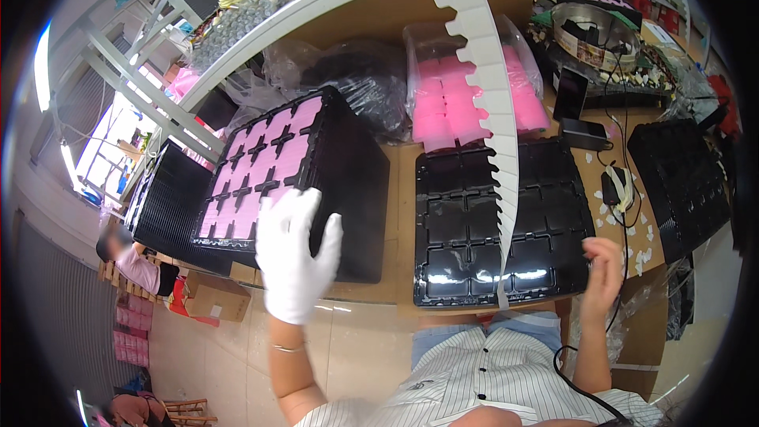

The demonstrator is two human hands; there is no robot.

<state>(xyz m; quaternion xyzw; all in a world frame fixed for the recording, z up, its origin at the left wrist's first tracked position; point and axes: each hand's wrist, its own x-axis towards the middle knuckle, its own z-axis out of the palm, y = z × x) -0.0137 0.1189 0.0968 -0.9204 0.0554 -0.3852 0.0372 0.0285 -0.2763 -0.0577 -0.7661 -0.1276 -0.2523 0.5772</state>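
Note:
My left hand, in a white glove, is raised with its fingers apart in front of a tall black stack of trays. Pink pieces fill the compartments of its top tray. Whether the glove touches the stack I cannot tell. My bare right hand is beside the right edge of a glossy black compartment tray, its fingers loosely bent with nothing visible in them. That tray lies on the bench in front of me, its compartments showing black.
A pale toothed strip hangs across the view over the tray. Behind are bagged pink pieces. To the right are a phone, a black box, cables, paper scraps and more black trays. A person sits far left.

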